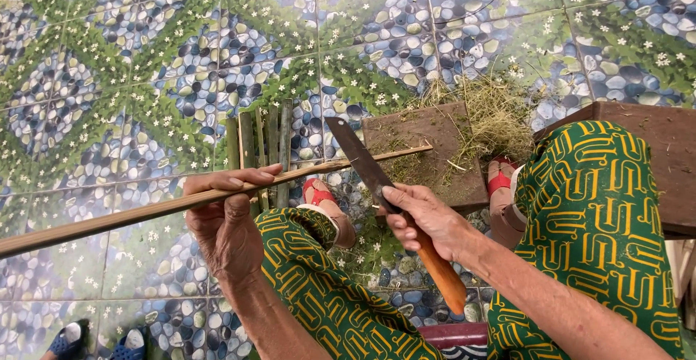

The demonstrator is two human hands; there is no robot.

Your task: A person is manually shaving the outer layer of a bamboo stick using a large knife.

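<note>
My left hand (226, 218) grips a long thin bamboo stick (138, 213) that runs from the lower left up to the wooden chopping block (464, 179), where its far end rests. My right hand (428, 221) holds a large knife (362, 163) by its orange wooden handle, the dark blade pointing up and left and crossing the stick near the block's left edge. Both arms reach out over my knees in green and yellow patterned trousers (594, 215).
Several short green bamboo strips (257, 142) lie side by side on the patterned tile floor (130, 77). Green shavings (493, 110) are heaped behind the block. My feet wear red sandals (319, 192). A brown wooden board (667, 157) sits at right; blue slippers (130, 342) at bottom left.
</note>
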